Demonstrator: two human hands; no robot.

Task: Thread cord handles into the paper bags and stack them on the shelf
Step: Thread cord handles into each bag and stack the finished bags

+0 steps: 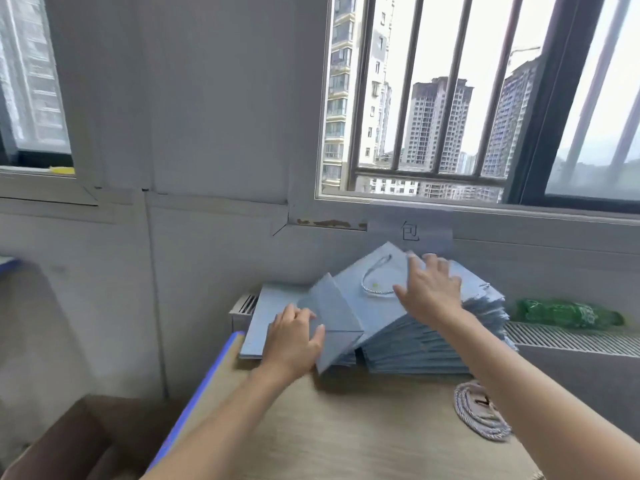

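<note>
Head view. Both arms reach forward over a wood-grain surface with a blue edge strip on its left side.

Top paper bag: pale blue, flat, lying tilted on a tall stack of like bags at the far edge of the surface, under the window. Its cord handle, white-and-blue twist, shows as a loop on the upper face.

Right hand: fingers spread and straight, palm down, pressing on the upper right part of the top bag. Nothing gripped.

Left hand: at the lower left end of the same bag, where the folded bottom panel sticks out. Thumb lies against the panel face, fingers sit along its left edge. Cannot tell whether they curl round the edge or just rest there; some motion blur.

A second, lower pile of flat blue sheets lies just left of the tall stack, partly under the left hand.

Bundle of loose cords: coiled on the surface at right, near the right forearm, apart from the stack.

Green plastic bottle lies on its side on the grille to the right of the stack. Cardboard box at lower left, beside the surface. Barred window behind, tower blocks beyond.
</note>
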